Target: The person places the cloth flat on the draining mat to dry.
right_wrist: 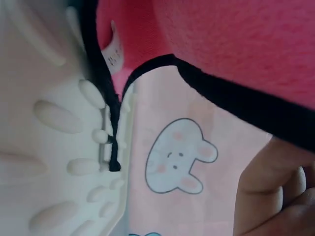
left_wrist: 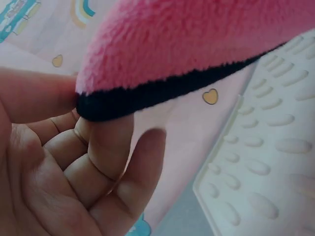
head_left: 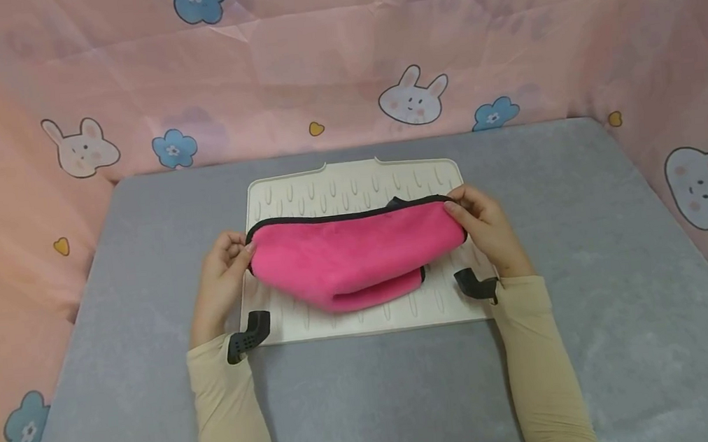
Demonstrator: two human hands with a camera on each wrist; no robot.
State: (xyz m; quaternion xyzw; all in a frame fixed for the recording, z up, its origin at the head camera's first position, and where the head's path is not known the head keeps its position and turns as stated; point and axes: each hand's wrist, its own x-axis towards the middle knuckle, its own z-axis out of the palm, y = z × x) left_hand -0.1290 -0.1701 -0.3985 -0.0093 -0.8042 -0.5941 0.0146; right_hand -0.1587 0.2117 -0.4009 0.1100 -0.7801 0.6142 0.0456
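A fluffy pink cloth (head_left: 356,249) with black edging is stretched between both hands, above a cream ridged board (head_left: 287,325). My left hand (head_left: 223,278) pinches its left corner between thumb and fingers; in the left wrist view the thumb and fingertips meet at the black edging (left_wrist: 147,96). At the opposite corner my right hand (head_left: 487,227) pinches the edge with thumb and fingers. A fold of the cloth hangs down in the middle. In the right wrist view a white label (right_wrist: 114,54) and a black loop (right_wrist: 114,142) show along the cloth's edge.
The board lies on a grey cloth-covered table (head_left: 382,401), with a notched top edge. Behind and at both sides hangs a pink curtain (head_left: 290,65) printed with rabbits and blue flowers. Black camera mounts (head_left: 250,335) sit at both wrists.
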